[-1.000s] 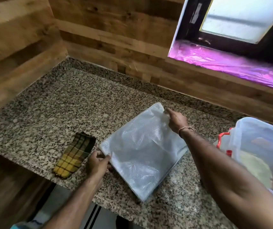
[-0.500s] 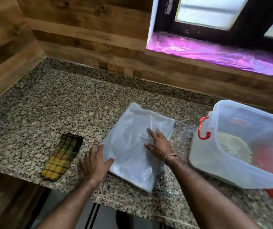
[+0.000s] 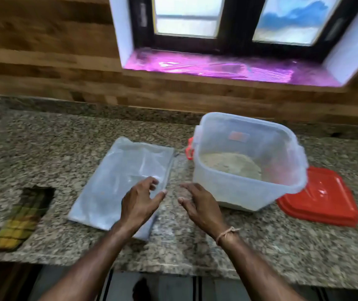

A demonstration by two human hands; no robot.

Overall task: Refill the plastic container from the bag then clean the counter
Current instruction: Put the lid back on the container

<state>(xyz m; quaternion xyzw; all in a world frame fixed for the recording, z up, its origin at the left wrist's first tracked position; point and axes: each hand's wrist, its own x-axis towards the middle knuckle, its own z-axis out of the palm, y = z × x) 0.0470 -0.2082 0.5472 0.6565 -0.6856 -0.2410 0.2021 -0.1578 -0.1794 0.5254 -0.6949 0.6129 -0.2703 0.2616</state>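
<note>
Granite counter (image 3: 54,144), wood-panelled wall behind. Bag (image 3: 113,183), clear plastic, lies flat and emptied-looking around the middle of the counter, its near corner close to the front edge.

Left hand (image 3: 139,205) is over the bag's near right corner, fingers loose and slightly spread, gripping nothing; contact with the plastic cannot be told through the blur. Right hand (image 3: 199,205) is above bare counter between bag and plastic container (image 3: 249,192), fingers relaxed and apart, holding nothing. Thread band (image 3: 225,233) on the right wrist.

Container stands open, right of the bag and apart from it, toward the back of the counter. Pale powdery fill (image 3: 230,165) covers its bottom, low in the tub. Red latch (image 3: 189,148) on its left wall.

Red lid (image 3: 323,198) lies flat on the counter just right of the container, its left edge hidden behind the tub.

Checked cloth (image 3: 21,218), yellow and dark green, folded, near the front edge at the left, well apart from the bag
</note>
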